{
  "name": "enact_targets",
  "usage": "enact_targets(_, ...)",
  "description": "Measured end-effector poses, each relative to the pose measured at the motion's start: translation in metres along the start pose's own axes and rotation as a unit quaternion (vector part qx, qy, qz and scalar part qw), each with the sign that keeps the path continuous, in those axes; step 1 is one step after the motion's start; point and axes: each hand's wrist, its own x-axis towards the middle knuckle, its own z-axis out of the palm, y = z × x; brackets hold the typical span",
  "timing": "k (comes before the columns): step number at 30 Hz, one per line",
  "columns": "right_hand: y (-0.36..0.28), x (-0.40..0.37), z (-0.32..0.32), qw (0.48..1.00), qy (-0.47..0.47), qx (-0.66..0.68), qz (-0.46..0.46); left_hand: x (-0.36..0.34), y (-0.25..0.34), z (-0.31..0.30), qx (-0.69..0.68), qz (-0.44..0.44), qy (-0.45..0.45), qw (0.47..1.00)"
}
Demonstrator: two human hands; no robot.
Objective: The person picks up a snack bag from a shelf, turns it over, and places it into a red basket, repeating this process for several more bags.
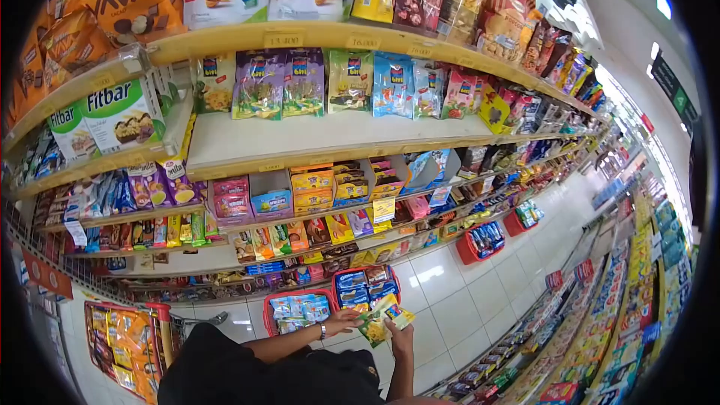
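Two yellow-and-green snack pouches overlap in front of me, above the red baskets on the floor. My right hand (403, 339) grips the snack pouches (388, 311) from the right, thumb lying over the front. From the other side, my left hand (341, 323) pinches the left edge of the greener pouch, its fingers bent; a band circles that wrist. Just beyond them sits a red basket (335, 302) of blue Oreo packs (365, 283). Left of it stands another red basket (268, 316) filled with light-blue packs (298, 307).
A shelf (300, 135) ahead carries a row of small snack pouches (349, 82), with boxed bars and sweets below. Fitbar boxes (120, 116) stand at left. A cart (161, 330) with orange bags is at lower left. More red baskets (480, 244) line the tiled aisle; another shelf runs along the right.
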Motion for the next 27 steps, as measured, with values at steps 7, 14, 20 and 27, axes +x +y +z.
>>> enact_targets(7,-0.016,0.063,-0.044,0.991,-0.108,-0.049,0.056,0.03,0.031,0.032,0.051,0.047,0.052,0.996)
enact_targets(14,-0.09,0.167,-0.13,0.929,-0.307,-0.202,0.034,0.102,0.069,0.132,0.098,0.199,0.142,0.965)
enact_targets(20,-0.098,0.204,-0.116,0.817,-0.521,-0.244,0.036,0.109,0.074,0.152,0.088,0.327,0.305,0.89)
enact_targets(27,-0.101,0.203,-0.045,0.793,-0.573,-0.207,-0.031,0.057,0.102,0.163,0.107,0.352,0.557,0.745)
